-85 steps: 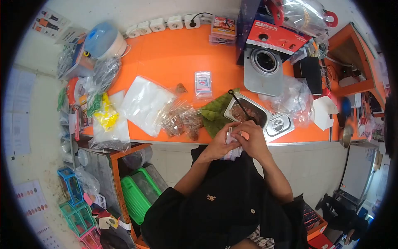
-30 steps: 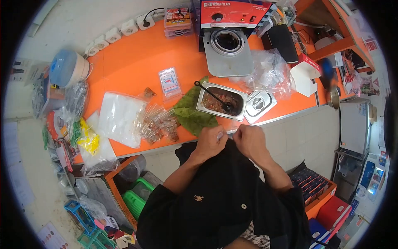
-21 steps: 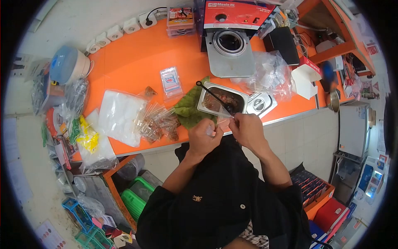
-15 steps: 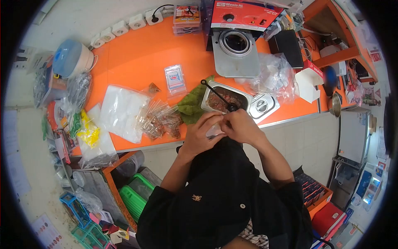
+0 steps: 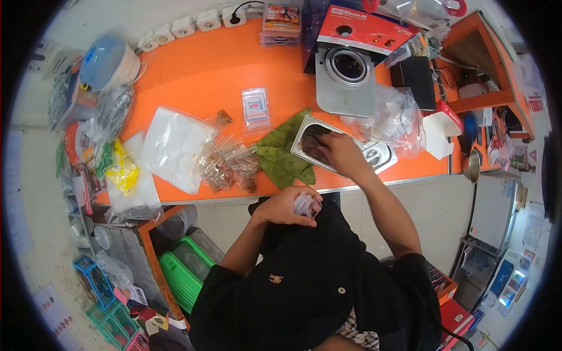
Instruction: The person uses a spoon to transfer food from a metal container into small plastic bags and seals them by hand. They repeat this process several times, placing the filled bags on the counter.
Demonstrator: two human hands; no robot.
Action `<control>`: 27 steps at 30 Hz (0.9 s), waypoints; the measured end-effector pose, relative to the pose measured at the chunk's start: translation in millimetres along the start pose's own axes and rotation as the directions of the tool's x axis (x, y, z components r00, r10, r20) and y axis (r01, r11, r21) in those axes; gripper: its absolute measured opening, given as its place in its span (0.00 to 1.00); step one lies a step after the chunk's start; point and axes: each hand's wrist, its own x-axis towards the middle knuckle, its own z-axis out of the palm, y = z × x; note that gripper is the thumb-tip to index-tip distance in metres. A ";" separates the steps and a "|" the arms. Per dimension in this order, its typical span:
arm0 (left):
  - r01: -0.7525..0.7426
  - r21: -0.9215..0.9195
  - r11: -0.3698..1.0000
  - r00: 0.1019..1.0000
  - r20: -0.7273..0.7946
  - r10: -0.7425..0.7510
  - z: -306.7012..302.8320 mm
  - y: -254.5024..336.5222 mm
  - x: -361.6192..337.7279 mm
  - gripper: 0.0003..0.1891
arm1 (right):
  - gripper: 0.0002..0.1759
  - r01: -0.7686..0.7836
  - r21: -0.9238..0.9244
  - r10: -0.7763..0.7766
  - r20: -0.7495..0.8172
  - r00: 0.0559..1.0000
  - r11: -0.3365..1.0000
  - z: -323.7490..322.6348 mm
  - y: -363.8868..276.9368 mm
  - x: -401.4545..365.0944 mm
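My left hand (image 5: 293, 206) is curled around a small clear plastic bag (image 5: 305, 205), its mouth facing up, in front of my body below the counter's edge. My right hand (image 5: 342, 153) reaches over a rectangular metal food pan (image 5: 300, 130) that holds a reddish-brown chunky sauce (image 5: 311, 149). Its fingers are closed on the black ladle (image 5: 319, 132), most of which the hand hides. A green banana leaf (image 5: 285, 155) lies left of the pan, and a metal lid (image 5: 387, 158) lies to its right.
Small filled plastic packets (image 5: 225, 167) and a stack of clear bags (image 5: 175, 149) lie left on the orange counter (image 5: 199, 76). A sealing machine (image 5: 345, 99) stands behind the pan. Crumpled plastic (image 5: 392, 117) and a white box (image 5: 440, 134) are at right.
My right hand has left the plastic bag and moved up and right to the ladle in the pan. My left hand has kept the bag, now lower. The view has shifted slightly.
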 end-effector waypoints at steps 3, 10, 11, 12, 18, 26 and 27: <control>-0.022 0.050 0.998 0.999 0.039 0.020 2.0 4.8 10.6 0.34 | 0.09 0.224 0.208 -0.212 -0.081 0.974 0.952 -36.0 1.6 -13.3; 0.013 0.136 0.991 1.000 -0.009 -0.012 -5.3 -8.1 24.4 0.32 | 0.06 0.210 0.066 -0.209 -0.010 0.978 0.976 -30.5 26.5 -42.5; 0.017 0.139 0.990 1.000 -0.006 -0.016 -6.9 -9.6 23.5 0.32 | 0.05 0.137 0.149 -0.129 -0.066 0.989 0.979 -31.9 25.1 -43.1; -0.004 0.123 0.992 0.995 -0.097 0.016 -8.0 -10.2 23.6 0.31 | 0.05 0.067 0.234 -0.040 -0.118 0.992 0.970 -33.3 24.1 -44.1; -0.142 0.143 0.979 0.926 -0.332 0.183 -17.3 -0.5 15.7 0.29 | 0.07 -0.063 0.131 0.106 -0.347 0.932 0.989 -25.6 7.9 -44.8; -0.022 0.126 0.992 0.827 -0.555 0.089 -21.4 6.7 3.0 0.29 | 0.06 -0.153 0.567 0.378 -0.303 0.875 0.809 -0.8 -10.2 -32.0; 0.007 0.130 0.992 0.818 -0.571 0.069 -23.0 5.3 0.9 0.30 | 0.07 -0.177 0.490 0.365 -0.319 0.875 0.853 -1.2 -7.6 -31.0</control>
